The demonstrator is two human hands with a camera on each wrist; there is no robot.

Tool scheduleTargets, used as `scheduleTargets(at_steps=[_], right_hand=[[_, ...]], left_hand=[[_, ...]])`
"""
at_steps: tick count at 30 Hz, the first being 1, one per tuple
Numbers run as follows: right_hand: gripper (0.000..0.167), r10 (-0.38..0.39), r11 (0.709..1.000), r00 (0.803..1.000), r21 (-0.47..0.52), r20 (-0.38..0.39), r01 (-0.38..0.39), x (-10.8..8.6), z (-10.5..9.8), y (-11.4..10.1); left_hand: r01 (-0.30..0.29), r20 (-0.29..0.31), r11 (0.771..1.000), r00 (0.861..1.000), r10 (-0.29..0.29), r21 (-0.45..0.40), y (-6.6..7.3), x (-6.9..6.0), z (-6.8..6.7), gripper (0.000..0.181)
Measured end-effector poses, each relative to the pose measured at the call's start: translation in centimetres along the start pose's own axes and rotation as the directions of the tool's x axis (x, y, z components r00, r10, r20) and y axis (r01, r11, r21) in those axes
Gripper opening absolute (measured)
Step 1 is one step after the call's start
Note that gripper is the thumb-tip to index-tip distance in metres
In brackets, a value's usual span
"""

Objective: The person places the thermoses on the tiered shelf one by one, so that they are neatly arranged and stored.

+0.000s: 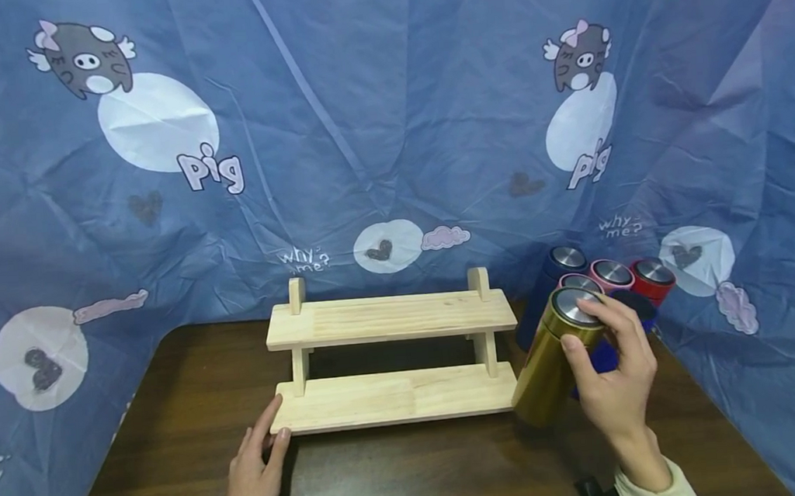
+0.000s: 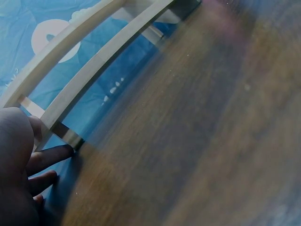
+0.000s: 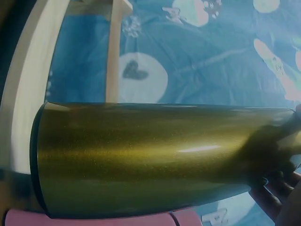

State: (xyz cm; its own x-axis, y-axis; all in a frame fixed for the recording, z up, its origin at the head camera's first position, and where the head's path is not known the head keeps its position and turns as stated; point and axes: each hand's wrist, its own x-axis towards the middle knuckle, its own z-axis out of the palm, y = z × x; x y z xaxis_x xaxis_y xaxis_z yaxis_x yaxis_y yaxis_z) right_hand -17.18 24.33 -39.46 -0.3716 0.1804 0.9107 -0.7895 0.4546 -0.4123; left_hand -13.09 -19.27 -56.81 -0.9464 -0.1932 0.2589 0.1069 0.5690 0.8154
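My right hand (image 1: 620,370) grips a gold thermos (image 1: 550,368) near its silver-topped lid. The thermos leans, with its lower end close to the right end of a two-tier wooden shelf (image 1: 395,400). In the right wrist view the gold thermos (image 3: 141,155) fills the middle, and the fingers hold its far right end. My left hand (image 1: 257,469) touches the left end of the shelf's lower board, thumb at the front edge. In the left wrist view the left hand (image 2: 19,165) is at the end of the shelf (image 2: 99,61), its fingers spread beneath the boards.
Behind the gold thermos stand several more: a dark blue thermos (image 1: 543,283), a pink thermos (image 1: 612,271), a red thermos (image 1: 654,278) and others partly hidden. A blue printed cloth (image 1: 374,125) hangs behind the dark wooden table (image 1: 388,482).
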Motion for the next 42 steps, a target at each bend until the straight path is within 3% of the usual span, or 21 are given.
scheduleTargets(at_steps=[11, 19, 30, 42], right_hand=[[0.044, 0.021, 0.997, 0.989, 0.064, 0.147, -0.031, 0.3, 2.6, 1.2], [0.041, 0.033, 0.982, 0.984, 0.176, 0.178, -0.065, 1.3, 5.5, 0.1], [0.042, 0.15, 0.955, 0.967, 0.222, 0.205, -0.195, 2.6, 8.7, -0.8], [0.045, 0.069, 0.963, 0.964, 0.235, 0.258, -0.132, 4.3, 12.2, -1.3]], left_hand=[[0.018, 0.008, 1.0, 1.0, -0.018, 0.0, 0.1, 0.1, -0.2, 0.051], [-0.006, -0.002, 1.0, 1.0, 0.006, 0.005, 0.0, 0.0, -0.1, 0.05], [-0.027, -0.009, 1.0, 1.0, 0.028, 0.012, 0.1, 0.1, 0.0, 0.05], [-0.028, -0.021, 0.999, 0.999, 0.029, 0.014, 0.3, -0.1, -0.1, 0.05]])
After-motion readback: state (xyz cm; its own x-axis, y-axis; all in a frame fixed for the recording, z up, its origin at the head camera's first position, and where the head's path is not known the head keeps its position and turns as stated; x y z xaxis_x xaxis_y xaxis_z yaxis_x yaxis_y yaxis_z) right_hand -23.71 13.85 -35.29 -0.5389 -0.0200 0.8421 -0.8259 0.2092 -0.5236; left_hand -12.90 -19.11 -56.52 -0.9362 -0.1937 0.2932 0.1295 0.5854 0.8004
